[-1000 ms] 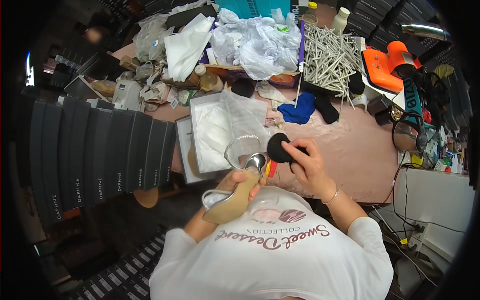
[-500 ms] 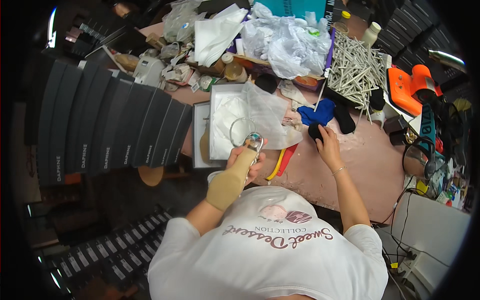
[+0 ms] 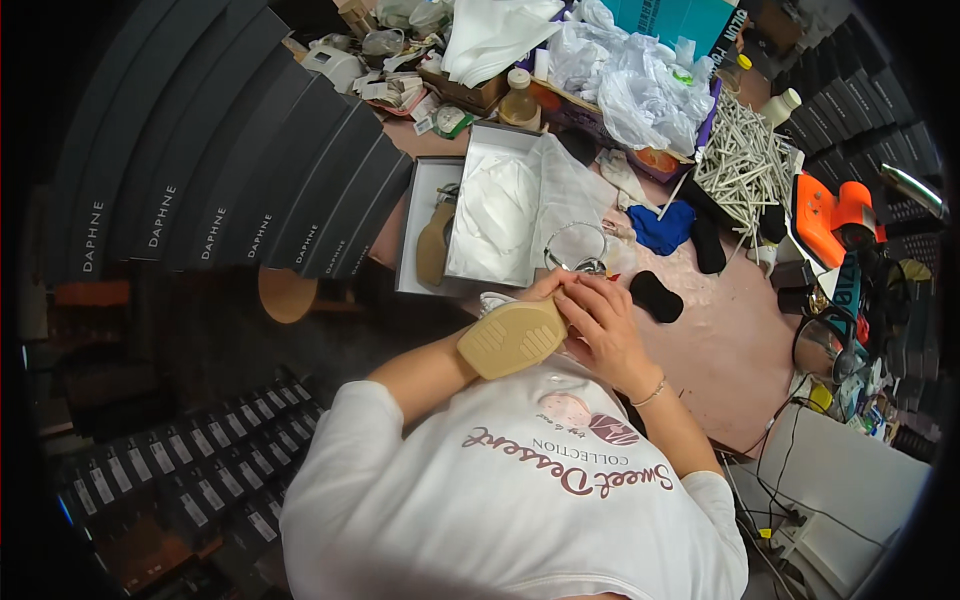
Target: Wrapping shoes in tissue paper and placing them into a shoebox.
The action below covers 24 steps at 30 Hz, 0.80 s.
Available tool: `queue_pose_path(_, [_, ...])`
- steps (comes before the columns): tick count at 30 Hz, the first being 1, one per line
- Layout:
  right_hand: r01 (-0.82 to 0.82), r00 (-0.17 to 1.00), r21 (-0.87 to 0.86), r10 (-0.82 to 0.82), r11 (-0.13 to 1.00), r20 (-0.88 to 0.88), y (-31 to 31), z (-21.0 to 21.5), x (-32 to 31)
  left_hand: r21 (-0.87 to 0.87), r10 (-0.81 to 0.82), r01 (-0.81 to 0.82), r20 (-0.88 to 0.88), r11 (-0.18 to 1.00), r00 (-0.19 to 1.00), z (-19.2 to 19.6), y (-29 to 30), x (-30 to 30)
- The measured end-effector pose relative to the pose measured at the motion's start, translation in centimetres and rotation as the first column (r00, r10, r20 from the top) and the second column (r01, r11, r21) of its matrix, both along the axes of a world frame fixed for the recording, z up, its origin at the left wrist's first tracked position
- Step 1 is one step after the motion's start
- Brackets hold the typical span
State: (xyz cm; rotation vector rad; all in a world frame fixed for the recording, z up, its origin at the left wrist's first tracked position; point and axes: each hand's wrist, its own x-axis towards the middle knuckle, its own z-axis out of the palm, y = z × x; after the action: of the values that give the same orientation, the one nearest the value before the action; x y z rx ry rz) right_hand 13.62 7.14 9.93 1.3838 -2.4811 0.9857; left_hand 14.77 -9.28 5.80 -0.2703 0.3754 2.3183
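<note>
A sandal with a tan sole [image 3: 512, 342] is in front of my chest, bottom turned up toward me. A shiny ring-shaped strap stands out at its far end. My left hand [image 3: 543, 287] is closed around the sandal's narrower part, most of its fingers hidden underneath. Bent fingers of my right hand [image 3: 606, 328] press on the sandal's right side; their tips are partly hidden. Right of my hands a black pad [image 3: 657, 297] lies on the table. Another tan-soled sandal [image 3: 433, 243] rests in a grey box tray [image 3: 414, 215], beside an open box [image 3: 481, 145] with white paper.
Stacked dark shoe boxes [image 3: 230, 150] rise at the left. Beyond the black pad are a blue cloth [image 3: 661, 230] and a heap of thin white sticks [image 3: 742, 165]. An orange device [image 3: 830, 215] stands on the right. White plastic bags [image 3: 630, 85] fill a carton at the back.
My right hand has let go of the black pad and come left onto the sandal. The sandal has turned, its sole now facing up more squarely. The whole view has shifted.
</note>
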Motion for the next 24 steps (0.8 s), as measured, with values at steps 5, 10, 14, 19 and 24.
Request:
queue_pose_path(5, [0.239,0.966,-0.096,-0.227,0.966,0.125,-2.5,-2.9,1.4,-0.254,0.029,-0.089,-0.231,0.963,0.973,-4.3,-1.3,2.2])
queue_pose_path(10, [0.723,0.407,-0.193,-0.184,0.663,0.894,-1.6,-4.0,2.6,-0.438,-0.471,0.417,-0.017,0.796,0.882,-2.4,-7.2,3.8])
queue_pose_path(14, [0.708,0.066,0.062,-0.153,0.703,0.986,-2.1,-4.6,5.0,-0.662,-0.235,-0.114,-0.415,0.741,0.879,-3.4,-9.0,3.8])
queue_pose_path(19, [0.732,0.281,-0.098,-0.168,0.674,0.945,-7.7,-4.8,7.3,-0.38,-0.078,0.008,-0.169,0.925,0.982,-3.9,-7.7,5.6])
queue_pose_path(24, [0.545,0.664,0.012,-0.44,0.838,0.605,-9.0,-3.7,9.1,-0.669,-0.217,-0.174,-0.458,0.722,0.862,-3.3,-7.5,5.5])
